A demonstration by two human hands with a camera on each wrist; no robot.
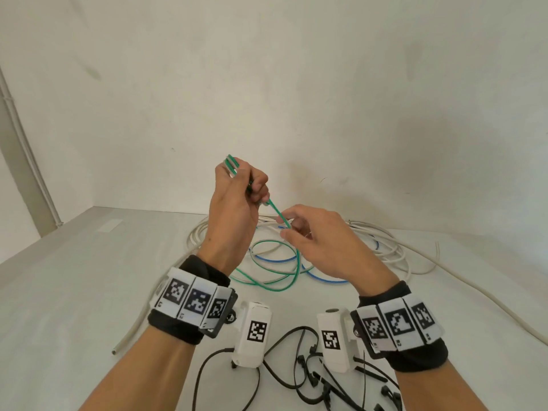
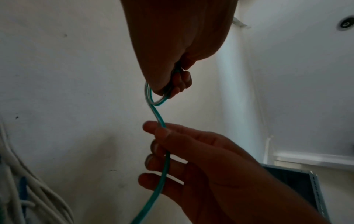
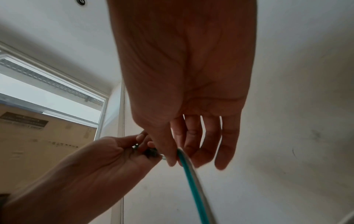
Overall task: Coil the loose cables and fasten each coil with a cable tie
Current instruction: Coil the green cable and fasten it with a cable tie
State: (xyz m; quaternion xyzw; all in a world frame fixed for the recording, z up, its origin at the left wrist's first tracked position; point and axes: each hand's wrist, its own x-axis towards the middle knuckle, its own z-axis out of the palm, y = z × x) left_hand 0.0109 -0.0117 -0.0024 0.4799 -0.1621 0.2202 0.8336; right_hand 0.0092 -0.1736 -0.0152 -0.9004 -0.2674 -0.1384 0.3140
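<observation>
Both hands are up above the white table (image 1: 74, 292). The left hand (image 1: 234, 200) is raised in a fist, fingers curled tight around a few folded turns of the green cable (image 1: 292, 264); short loops of it poke out of the top of the fist, and more of it shows between the curled fingers in the left wrist view. From the bottom of that fist the cable runs down and across to the right hand (image 1: 320, 244), close beside it. There the thumb and forefinger pinch the cable lightly, while the other fingers are spread loose and nearly straight, as the right wrist view shows from below. Past the right hand the green cable drops to the table and lies there in wide, slack loops.

Under and behind those loops sits a tangle of white cables (image 1: 385, 250) near the wall, with a blue cable (image 1: 326, 280) threaded through it. One long white cable runs off toward the right edge, another trails down the left side to a cut end.

Close to the person, below the wrists, black cable ties (image 1: 299, 378) lie scattered in a loose heap, none of them touched.
</observation>
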